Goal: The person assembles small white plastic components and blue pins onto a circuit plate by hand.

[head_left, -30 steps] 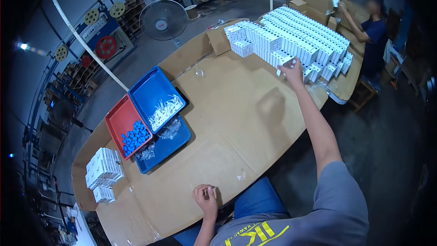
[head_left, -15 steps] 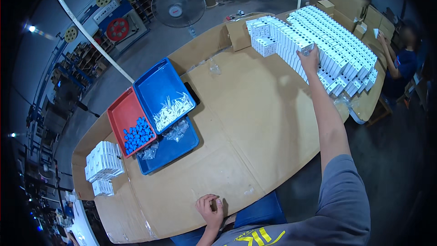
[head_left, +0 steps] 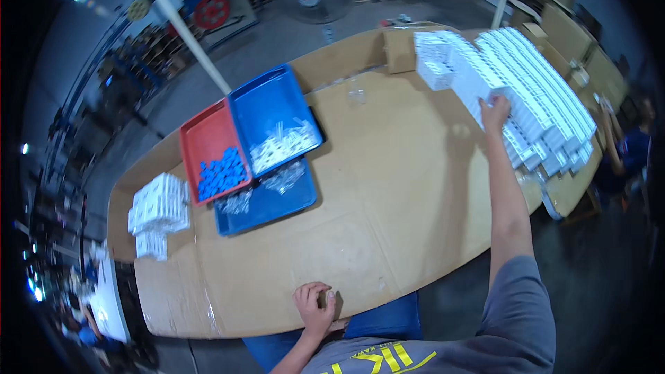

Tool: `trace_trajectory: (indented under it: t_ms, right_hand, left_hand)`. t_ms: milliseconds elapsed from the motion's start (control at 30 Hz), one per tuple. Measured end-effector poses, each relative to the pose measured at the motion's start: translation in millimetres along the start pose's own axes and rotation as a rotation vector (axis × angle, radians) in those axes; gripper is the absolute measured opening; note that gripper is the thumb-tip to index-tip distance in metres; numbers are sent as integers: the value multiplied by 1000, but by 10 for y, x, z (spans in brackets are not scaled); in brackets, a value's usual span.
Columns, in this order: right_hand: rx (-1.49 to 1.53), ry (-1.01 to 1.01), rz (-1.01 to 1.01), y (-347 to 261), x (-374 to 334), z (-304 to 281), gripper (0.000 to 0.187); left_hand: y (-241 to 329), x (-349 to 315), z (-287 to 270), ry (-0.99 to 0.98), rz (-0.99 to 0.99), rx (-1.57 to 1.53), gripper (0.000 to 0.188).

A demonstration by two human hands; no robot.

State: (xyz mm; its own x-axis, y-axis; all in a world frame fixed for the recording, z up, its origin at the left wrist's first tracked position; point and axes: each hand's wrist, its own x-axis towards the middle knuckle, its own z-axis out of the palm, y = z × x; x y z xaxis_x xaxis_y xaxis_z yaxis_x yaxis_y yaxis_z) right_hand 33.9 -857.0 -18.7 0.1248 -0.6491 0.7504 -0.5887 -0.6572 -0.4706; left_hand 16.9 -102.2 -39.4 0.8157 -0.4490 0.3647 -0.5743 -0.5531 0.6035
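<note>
One hand, the right hand [head_left: 495, 112], is stretched out to the near end of a row of white block-like pieces [head_left: 467, 69] stacked at the upper right of the brown tabletop [head_left: 388, 166]; its fingertips are at the end of the row, but blur hides whether the grip has closed on anything. Close to the body, the left hand [head_left: 316, 307] is loosely curled, seemingly holding nothing, by the front edge. Careful handling probably calls for a square pinch and light, level pressure, so the neighbouring packed rows [head_left: 540, 90] stay aligned.
</note>
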Motion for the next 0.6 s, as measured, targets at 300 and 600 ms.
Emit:
trace_trajectory:
  t_ms: [300, 600]
  right_hand:
    - [223, -426, 50, -916, -1931, -1401, 47]
    - [748, -952, -114, -3063, -4211, -3374, 14]
  left_hand:
    - [9, 67, -189, 40, 27, -43, 19]
    - [-113, -83, -189, 72, -66, -315, 15]
